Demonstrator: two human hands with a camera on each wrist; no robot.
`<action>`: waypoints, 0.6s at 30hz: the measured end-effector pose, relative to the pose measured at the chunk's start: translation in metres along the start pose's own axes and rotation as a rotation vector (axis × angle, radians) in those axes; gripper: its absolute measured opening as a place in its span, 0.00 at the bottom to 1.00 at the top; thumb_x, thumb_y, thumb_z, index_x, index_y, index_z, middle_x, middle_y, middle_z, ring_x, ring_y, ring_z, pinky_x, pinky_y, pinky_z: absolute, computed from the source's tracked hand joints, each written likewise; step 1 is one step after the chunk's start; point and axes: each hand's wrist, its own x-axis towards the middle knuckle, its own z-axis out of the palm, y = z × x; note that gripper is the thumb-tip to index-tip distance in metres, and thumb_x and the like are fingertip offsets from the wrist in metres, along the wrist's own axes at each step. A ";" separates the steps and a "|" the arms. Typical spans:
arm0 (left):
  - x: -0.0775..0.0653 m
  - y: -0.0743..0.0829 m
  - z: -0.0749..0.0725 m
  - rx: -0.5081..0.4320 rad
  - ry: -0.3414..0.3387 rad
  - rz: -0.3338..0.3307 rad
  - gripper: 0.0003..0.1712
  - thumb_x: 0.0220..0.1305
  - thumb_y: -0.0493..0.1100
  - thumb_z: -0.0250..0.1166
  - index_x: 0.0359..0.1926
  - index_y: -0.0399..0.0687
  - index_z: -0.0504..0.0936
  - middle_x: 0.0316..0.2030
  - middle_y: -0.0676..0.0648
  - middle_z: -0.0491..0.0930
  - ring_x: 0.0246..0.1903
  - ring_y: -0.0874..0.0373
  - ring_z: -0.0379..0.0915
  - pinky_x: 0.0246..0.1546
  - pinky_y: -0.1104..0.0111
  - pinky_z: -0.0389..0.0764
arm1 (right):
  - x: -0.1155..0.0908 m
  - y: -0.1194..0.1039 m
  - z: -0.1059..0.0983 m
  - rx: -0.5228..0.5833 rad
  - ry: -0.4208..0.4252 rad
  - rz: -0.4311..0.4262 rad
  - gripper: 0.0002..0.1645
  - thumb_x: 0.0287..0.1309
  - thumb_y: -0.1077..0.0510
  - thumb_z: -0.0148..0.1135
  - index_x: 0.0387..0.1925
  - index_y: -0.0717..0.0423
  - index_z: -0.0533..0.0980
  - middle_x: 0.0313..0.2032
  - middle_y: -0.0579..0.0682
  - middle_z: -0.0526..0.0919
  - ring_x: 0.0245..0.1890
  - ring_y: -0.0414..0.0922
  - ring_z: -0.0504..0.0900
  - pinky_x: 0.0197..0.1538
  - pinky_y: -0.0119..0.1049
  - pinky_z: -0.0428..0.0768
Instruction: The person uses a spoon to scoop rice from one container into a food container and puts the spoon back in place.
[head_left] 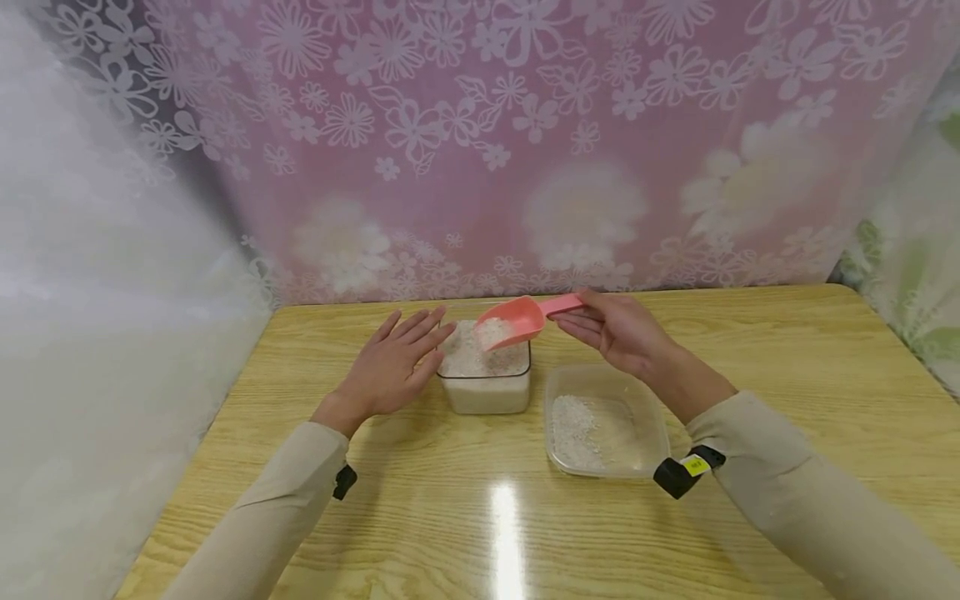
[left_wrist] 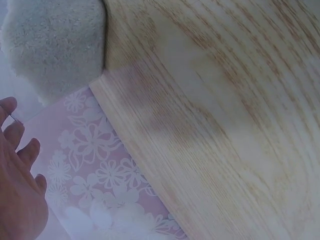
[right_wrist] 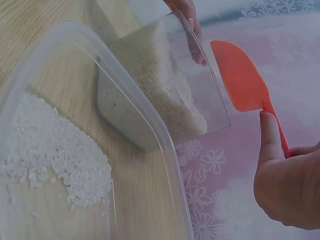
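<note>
Left hand [head_left: 393, 364] lies straight-fingered at a bin [head_left: 487, 377] of rice [head_left: 463, 360] near the far edge of the wood-grain worktop [head_left: 787, 358], before a floral curtain [head_left: 517, 158]; right hand [head_left: 618, 331] grips a pink scoop [head_left: 529, 315] of rice above the bin. Farther from that edge, a shallow tub [head_left: 636, 429] holds some rice.

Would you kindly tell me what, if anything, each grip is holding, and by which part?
The right grip holds the pink scoop by its handle; the left grip appears to hold nothing.
</note>
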 end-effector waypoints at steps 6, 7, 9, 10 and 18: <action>-0.001 0.000 -0.001 0.001 0.004 0.001 0.31 0.76 0.59 0.33 0.73 0.58 0.58 0.73 0.52 0.48 0.72 0.55 0.42 0.70 0.55 0.37 | -0.003 -0.001 -0.004 0.039 -0.007 0.017 0.16 0.71 0.58 0.48 0.55 0.63 0.68 0.38 0.59 0.85 0.42 0.48 0.84 0.53 0.37 0.76; -0.002 0.000 -0.001 0.001 0.005 -0.001 0.30 0.76 0.59 0.33 0.73 0.58 0.58 0.73 0.52 0.48 0.71 0.56 0.42 0.70 0.55 0.37 | -0.004 -0.002 -0.005 0.047 -0.010 0.018 0.16 0.71 0.58 0.49 0.54 0.63 0.69 0.39 0.60 0.85 0.43 0.49 0.84 0.53 0.38 0.76; -0.002 0.000 -0.002 -0.001 0.008 -0.004 0.30 0.76 0.59 0.33 0.73 0.58 0.59 0.73 0.52 0.48 0.71 0.56 0.42 0.70 0.54 0.37 | -0.006 -0.002 -0.007 0.060 -0.020 0.020 0.14 0.71 0.58 0.50 0.51 0.63 0.72 0.39 0.60 0.85 0.43 0.49 0.84 0.53 0.38 0.77; -0.003 0.000 -0.002 -0.001 0.010 -0.004 0.30 0.76 0.59 0.33 0.73 0.58 0.59 0.73 0.52 0.49 0.71 0.56 0.43 0.70 0.54 0.37 | -0.007 -0.003 -0.008 0.069 -0.022 0.022 0.13 0.71 0.59 0.50 0.50 0.62 0.74 0.39 0.60 0.85 0.43 0.49 0.84 0.52 0.38 0.77; -0.001 0.001 -0.002 0.007 0.013 -0.001 0.30 0.76 0.58 0.33 0.73 0.58 0.59 0.73 0.54 0.48 0.71 0.56 0.44 0.70 0.54 0.37 | -0.021 -0.010 -0.022 0.136 -0.026 0.042 0.14 0.70 0.59 0.50 0.41 0.61 0.81 0.39 0.61 0.85 0.41 0.49 0.85 0.51 0.37 0.78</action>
